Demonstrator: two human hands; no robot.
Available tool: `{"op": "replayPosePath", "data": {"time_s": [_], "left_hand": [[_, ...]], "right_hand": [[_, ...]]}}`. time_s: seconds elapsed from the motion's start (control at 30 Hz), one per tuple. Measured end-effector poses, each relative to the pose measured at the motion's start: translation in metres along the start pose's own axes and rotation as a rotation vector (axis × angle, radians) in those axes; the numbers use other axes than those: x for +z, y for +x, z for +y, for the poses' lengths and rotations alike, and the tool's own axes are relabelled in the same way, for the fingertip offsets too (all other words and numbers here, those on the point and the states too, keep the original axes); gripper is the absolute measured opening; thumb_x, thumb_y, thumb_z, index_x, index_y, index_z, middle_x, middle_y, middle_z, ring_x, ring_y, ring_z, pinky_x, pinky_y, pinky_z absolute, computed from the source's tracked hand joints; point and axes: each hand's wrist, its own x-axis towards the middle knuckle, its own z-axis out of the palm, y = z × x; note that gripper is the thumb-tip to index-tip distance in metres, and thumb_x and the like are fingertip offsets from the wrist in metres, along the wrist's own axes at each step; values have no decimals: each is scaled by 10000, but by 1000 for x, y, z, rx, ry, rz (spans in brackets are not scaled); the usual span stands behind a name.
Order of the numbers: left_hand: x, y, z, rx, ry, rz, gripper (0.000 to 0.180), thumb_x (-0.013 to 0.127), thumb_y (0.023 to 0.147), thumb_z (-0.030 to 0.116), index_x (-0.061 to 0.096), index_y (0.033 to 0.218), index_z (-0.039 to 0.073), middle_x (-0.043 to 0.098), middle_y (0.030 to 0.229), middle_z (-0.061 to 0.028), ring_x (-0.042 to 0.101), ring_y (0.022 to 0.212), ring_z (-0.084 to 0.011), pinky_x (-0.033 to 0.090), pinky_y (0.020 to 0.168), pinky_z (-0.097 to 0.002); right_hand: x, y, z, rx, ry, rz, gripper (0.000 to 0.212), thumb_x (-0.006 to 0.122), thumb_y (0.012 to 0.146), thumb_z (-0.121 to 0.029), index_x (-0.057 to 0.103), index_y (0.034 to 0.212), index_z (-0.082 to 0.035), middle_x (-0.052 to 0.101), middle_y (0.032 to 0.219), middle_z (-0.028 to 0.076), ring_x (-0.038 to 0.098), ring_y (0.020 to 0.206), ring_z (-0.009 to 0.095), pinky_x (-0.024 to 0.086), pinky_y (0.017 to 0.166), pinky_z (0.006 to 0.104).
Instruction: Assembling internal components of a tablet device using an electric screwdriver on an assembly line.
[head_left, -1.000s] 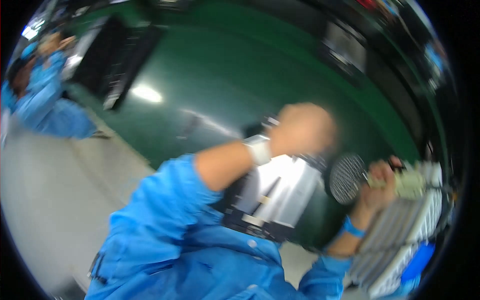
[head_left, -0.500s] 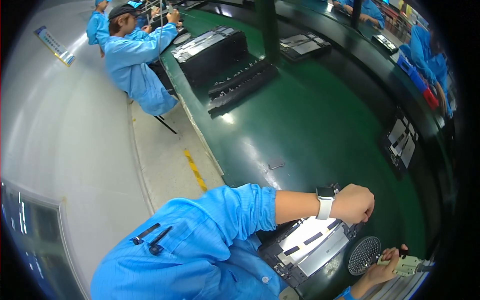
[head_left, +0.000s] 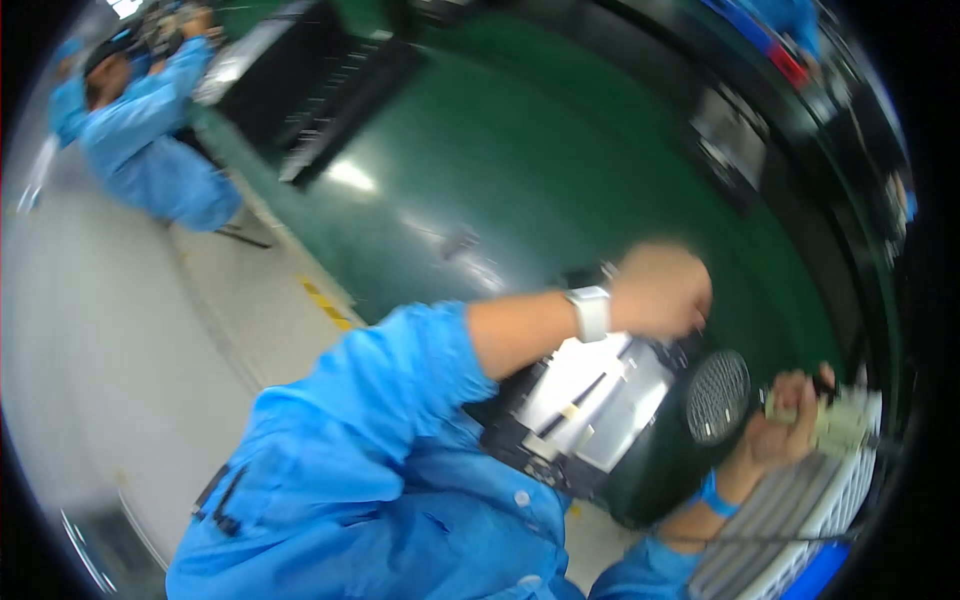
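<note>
Power screwdriver sits gripped in the right hand; the blurred left hand, hold unclear, curls over an opened electronic device.

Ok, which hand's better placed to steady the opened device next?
Probably your left hand: it's at the far end of the opened device, though blur hides its grip. Your right hand is off to the side, holding the pale green tool.

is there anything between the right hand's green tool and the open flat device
Yes: the round perforated disc lies between the right hand, which holds the pale green tool, and the open flat device, at the device's right. The left hand, blurred, also hides part of the device's far end.
</note>
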Motion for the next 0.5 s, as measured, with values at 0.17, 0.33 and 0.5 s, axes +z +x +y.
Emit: {"op": "replayPosePath", "data": {"time_s": [0.17, 0.33, 0.5], "left_hand": [[-2, 7, 4, -24, -2, -82, 125, 724, 786, 218, 765, 846, 117, 673, 797, -81, 659, 791, -285, 521, 686, -397], [2, 8, 5, -33, -41, -101, 118, 719, 803, 188, 756, 856, 89, 652, 809, -90, 644, 779, -291, 508, 682, -386], [5, 3, 4, -6, -23, -56, 122, 674, 828, 161, 753, 849, 70, 695, 703, -97, 684, 706, -264, 527, 671, -374]], "right_hand": [[61, 0, -11, -120, -69, -92, 371, 570, 832, -88, 520, 1135, 121, 514, 621, 70, 493, 551, 142, 470, 632, 321], [109, -13, -4, 44, 89, -73, 268, 528, 821, -12, 559, 1051, 122, 493, 575, 61, 445, 483, 138, 450, 543, 327], [110, -26, 5, 102, 77, -110, 254, 534, 805, 19, 566, 1039, 115, 500, 584, 71, 446, 472, 140, 416, 507, 305]]}}
